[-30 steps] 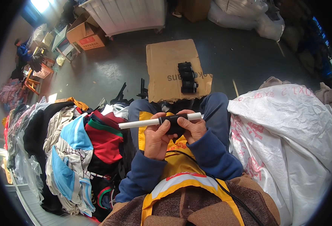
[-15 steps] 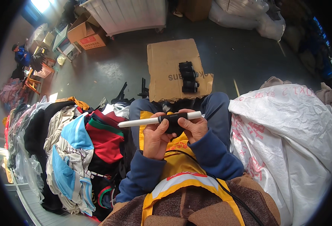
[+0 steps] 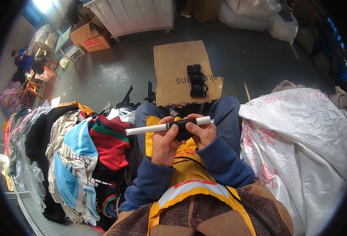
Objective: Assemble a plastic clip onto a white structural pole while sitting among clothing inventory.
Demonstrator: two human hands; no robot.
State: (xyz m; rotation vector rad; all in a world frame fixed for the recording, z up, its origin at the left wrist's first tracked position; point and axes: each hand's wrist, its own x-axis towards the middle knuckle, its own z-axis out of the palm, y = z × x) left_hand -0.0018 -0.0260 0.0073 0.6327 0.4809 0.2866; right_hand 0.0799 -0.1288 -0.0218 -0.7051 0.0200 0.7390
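Observation:
Above my lap, both hands hold a white tube with black material wrapped around its middle. The tube lies nearly level, its left end a little lower and its right end poking out past my fingers. My left hand grips the left part of the black wrap, thumb in front and fingers behind. My right hand closes on the wrap's right part, its thumb pressed against the black surface. What the black material is, I cannot tell. Several black rolls lie in a row on a cardboard sheet in front of my knees.
A heap of clothes rises on my left. To my right bulges a white woven sack. Farther off are a pale wheeled bin, an open cardboard box and white bags. Another person is at the far left.
My left hand and the tube's left end have shifted slightly right. My right hand stays nearly in place. The person at the far left has lowered their head.

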